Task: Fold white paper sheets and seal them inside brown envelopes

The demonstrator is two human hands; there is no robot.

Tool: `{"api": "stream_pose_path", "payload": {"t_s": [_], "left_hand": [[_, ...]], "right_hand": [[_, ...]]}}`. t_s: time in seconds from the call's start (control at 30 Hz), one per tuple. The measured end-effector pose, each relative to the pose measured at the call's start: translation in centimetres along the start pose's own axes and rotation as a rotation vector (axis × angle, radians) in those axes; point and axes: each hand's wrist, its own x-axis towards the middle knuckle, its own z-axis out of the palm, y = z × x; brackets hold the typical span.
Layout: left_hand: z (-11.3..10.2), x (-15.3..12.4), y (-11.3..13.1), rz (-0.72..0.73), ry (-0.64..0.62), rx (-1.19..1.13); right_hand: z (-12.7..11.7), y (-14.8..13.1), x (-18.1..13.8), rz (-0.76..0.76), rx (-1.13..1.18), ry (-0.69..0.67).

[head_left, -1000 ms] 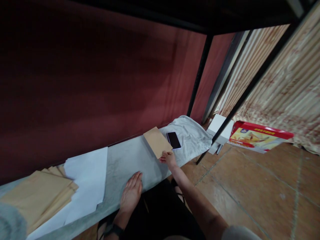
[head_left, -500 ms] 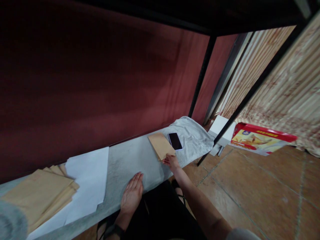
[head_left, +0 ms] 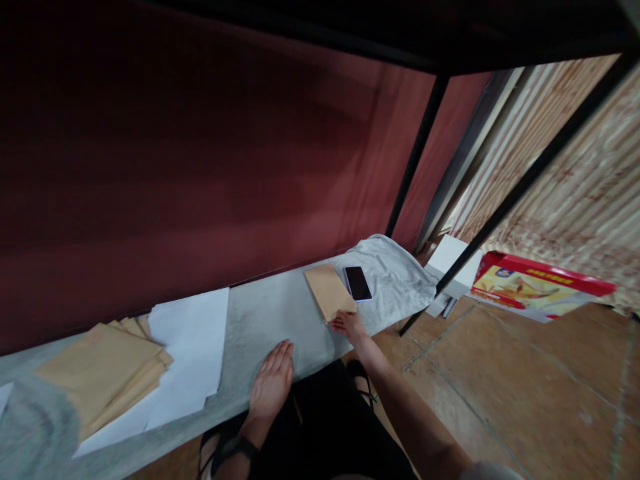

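My left hand (head_left: 273,379) lies flat on the grey cloth-covered bench (head_left: 260,320) near its front edge, fingers stretched out and holding nothing. With fingers curled at its near end, my right hand (head_left: 349,325) grips a brown paper envelope (head_left: 330,290) lying on the cloth; other envelopes may be under it, but I cannot tell. A dark-screened phone (head_left: 359,284) rests just to the right of that envelope. Further left, a fanned pile of brown envelopes (head_left: 107,370) partly covers some white paper sheets (head_left: 197,353).
A dark red panel (head_left: 200,200) stands behind the bench. Black metal posts (head_left: 417,157) rise at the right end. On the tiled floor (head_left: 500,373) are a white box (head_left: 453,263) and a red and yellow carton (head_left: 537,287). My legs are close under the front edge.
The view has shifted slightly, so everything sits a little further right. Both hands stay in nearly the same places on the bench, the right one still at the envelope's near end.
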Motion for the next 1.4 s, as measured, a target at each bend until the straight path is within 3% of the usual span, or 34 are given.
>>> {"api": "stream_pose_path", "payload": {"t_s": [0.83, 0.93, 1.2, 1.3, 1.4], "left_hand": [[-0.1, -0.7, -0.1, -0.076, 0.014, -0.136], [-1.0, -1.5, -1.0, -0.187, 0.061, -0.109], [-4.5, -4.8, -6.3, -0.760, 0.130, 0.181], [-5.2, -6.9, -7.3, -0.855, 0.078, 0.236], [-5.8, -8.7, -7.6, -0.827, -0.031, 0.261]], "right_hand": [[-1.5, 1.5, -0.1, -0.100, -0.169, -0.048], [-1.6, 2.3, -0.3, -0.151, -0.218, -0.040], [-2.1, 4.1, -1.1, -0.352, -0.367, -0.049], [-2.2, 4.3, -1.3, -0.400, -0.409, -0.058], [-2.3, 4.4, -1.4, -0.438, -0.445, -0.067]]}}
